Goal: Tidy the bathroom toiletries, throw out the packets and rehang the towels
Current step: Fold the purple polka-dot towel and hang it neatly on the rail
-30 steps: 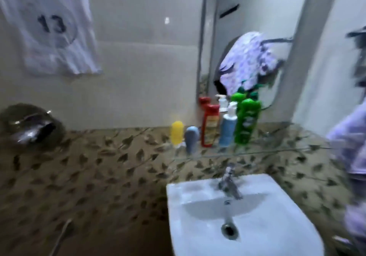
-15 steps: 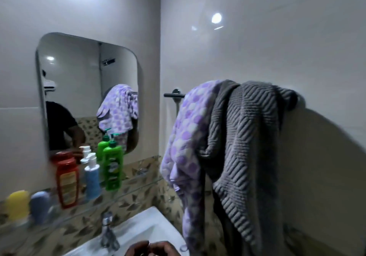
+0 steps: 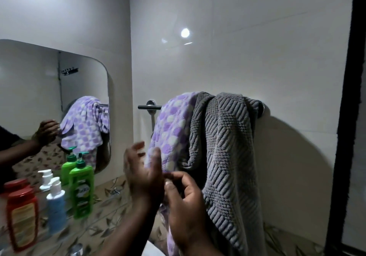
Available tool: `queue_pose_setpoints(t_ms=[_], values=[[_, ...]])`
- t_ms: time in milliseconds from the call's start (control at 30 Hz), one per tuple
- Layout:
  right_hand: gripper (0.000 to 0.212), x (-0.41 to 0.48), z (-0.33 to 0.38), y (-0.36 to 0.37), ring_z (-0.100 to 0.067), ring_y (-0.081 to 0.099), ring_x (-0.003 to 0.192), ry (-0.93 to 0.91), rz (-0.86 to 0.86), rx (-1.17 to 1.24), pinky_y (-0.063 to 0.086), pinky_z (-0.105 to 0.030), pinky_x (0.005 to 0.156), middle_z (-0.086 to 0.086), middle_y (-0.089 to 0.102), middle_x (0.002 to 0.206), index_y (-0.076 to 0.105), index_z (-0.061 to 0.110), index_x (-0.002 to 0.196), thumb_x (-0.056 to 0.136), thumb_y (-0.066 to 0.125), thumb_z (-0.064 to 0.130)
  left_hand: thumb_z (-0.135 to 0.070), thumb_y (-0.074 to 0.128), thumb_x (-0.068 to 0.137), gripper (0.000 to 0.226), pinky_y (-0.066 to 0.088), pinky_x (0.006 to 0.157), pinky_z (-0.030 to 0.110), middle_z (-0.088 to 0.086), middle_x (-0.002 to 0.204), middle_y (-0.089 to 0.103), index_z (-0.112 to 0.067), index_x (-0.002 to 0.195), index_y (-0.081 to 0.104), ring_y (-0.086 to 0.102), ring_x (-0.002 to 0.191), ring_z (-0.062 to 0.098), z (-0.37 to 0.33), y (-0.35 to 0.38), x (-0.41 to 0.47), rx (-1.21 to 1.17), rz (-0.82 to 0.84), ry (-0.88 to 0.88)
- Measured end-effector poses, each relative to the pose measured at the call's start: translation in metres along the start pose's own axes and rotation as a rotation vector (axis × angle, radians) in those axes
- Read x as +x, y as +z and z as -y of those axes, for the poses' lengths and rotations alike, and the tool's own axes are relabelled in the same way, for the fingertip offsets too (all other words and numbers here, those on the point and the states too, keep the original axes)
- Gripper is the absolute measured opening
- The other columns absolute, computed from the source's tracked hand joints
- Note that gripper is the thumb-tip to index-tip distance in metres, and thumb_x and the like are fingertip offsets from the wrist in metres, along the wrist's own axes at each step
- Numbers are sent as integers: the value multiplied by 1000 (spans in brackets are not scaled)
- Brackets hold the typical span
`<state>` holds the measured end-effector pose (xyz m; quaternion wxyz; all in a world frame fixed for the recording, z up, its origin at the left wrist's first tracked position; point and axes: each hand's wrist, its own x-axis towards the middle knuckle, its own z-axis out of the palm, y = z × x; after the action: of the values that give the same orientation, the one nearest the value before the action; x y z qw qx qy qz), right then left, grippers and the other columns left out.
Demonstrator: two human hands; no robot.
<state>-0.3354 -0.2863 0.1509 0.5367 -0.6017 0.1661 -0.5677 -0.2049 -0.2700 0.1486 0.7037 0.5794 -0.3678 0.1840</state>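
Note:
Two towels hang bunched over a wall rail (image 3: pixel 149 107): a purple and white dotted towel (image 3: pixel 174 129) on the left and a grey ribbed towel (image 3: pixel 227 152) on the right, overlapping it. My left hand (image 3: pixel 143 176) is raised with fingers spread just in front of the dotted towel's lower edge. My right hand (image 3: pixel 185 202) is beside it, fingers curled near the same edge; whether it touches the cloth I cannot tell. On the shelf at the left stand a green pump bottle (image 3: pixel 83 186), a blue and white pump bottle (image 3: pixel 56 206) and a red bottle (image 3: pixel 21 218).
A mirror (image 3: pixel 39 97) on the left wall reflects a hand, the dotted towel and the bottles. A tap top (image 3: pixel 76 250) and the basin rim (image 3: pixel 152 250) show at the bottom edge. A dark door frame (image 3: pixel 344 117) bounds the right side.
The view swung right from the basin to the towel rail. Both hands rose from the bottom edge to the dotted towel's lower part.

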Motion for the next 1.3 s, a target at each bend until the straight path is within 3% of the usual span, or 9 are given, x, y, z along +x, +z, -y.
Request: queue_pose_setpoints(t_ms=[233,333,433,700,800,933,1133,1200,1300], values=[[12,22,39,11,0,65,75,-203,-175,-65,52,-18,74,5,73,81,70,14,90,87,70,2,-67,80,64,131,14,127,48,12,171,-6,-43,159,-6,4,158,35,-55,69,107,205,582,-205],[11,34,46,21,-4,65,75,-228,-229,-74,54,-23,76,4,71,80,69,15,89,87,71,4,-51,73,59,130,40,116,47,20,162,31,-40,159,-9,42,143,42,-56,81,121,233,684,-248],[7,49,50,28,-10,63,71,-237,-263,-81,56,-35,74,5,69,77,69,20,87,84,72,15,-37,65,68,92,54,90,41,14,126,67,-28,151,25,64,111,40,-49,73,134,239,647,-133],[37,91,51,48,-14,53,63,3,-265,-159,41,-28,58,-1,70,86,65,25,100,70,72,46,-31,60,77,44,47,73,38,12,112,72,-29,120,53,65,101,39,-44,10,141,319,496,60],[58,100,42,58,-16,66,86,153,-250,-179,52,-30,75,-2,73,103,62,26,111,67,74,62,-28,61,80,38,42,67,38,11,103,71,-29,116,50,64,93,40,-34,-15,109,278,453,67],[53,104,39,67,-12,77,81,264,-58,70,57,-22,58,-2,78,102,65,18,120,78,81,46,-30,60,70,51,50,68,41,4,102,71,-37,119,46,66,90,40,-7,-36,59,189,479,10],[49,116,21,74,-25,76,96,183,-91,173,60,-44,91,-9,79,102,72,9,111,69,90,25,-37,65,65,88,50,99,34,0,139,62,-30,149,39,61,123,25,33,-49,25,172,629,-73],[28,111,11,73,-24,75,89,150,-77,85,61,-36,83,-6,77,92,72,11,99,74,84,11,-42,76,70,79,53,102,39,-6,136,64,-35,142,44,64,122,16,42,-55,27,22,773,-180],[40,98,0,66,0,70,87,-137,25,-166,53,-15,78,3,70,93,63,11,109,75,78,-5,-58,80,76,72,57,83,29,3,122,74,-17,130,56,72,108,16,25,-58,43,-372,706,-542]])
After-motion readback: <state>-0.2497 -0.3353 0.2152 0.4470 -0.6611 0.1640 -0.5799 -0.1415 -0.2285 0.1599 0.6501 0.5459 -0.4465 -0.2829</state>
